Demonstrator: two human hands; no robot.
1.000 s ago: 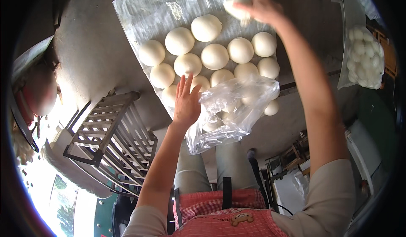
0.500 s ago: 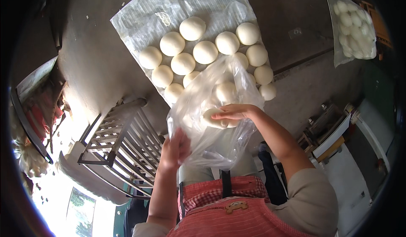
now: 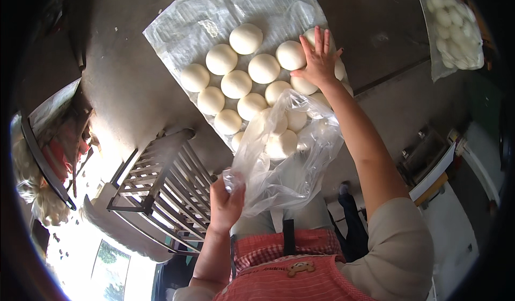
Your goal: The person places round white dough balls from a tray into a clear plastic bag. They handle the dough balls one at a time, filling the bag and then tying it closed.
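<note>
My left hand [image 3: 226, 202] is closed around the gathered edge of a clear plastic bag [image 3: 284, 188], low at the centre. The bag hangs slack over my lap and covers the nearest part of the buns. Round white buns [image 3: 236, 84], several of them, lie in loose rows on a pale sheet [image 3: 185, 22]. My right hand [image 3: 321, 65] is stretched out over the sheet's right side, fingers spread. It lies over a bun at the right edge and partly hides those around it. Whether it presses on that bun I cannot tell.
On the left stands a slatted metal rack [image 3: 171, 177], close to my left forearm. A filled clear bag of white buns [image 3: 456, 30] lies at the far right. Another person's dark trouser leg [image 3: 354, 226] shows to the right of my lap.
My right hand was at the bag's mouth holding a bun; it has let go and moved away to the buns at the far right. My left hand still holds the bag.
</note>
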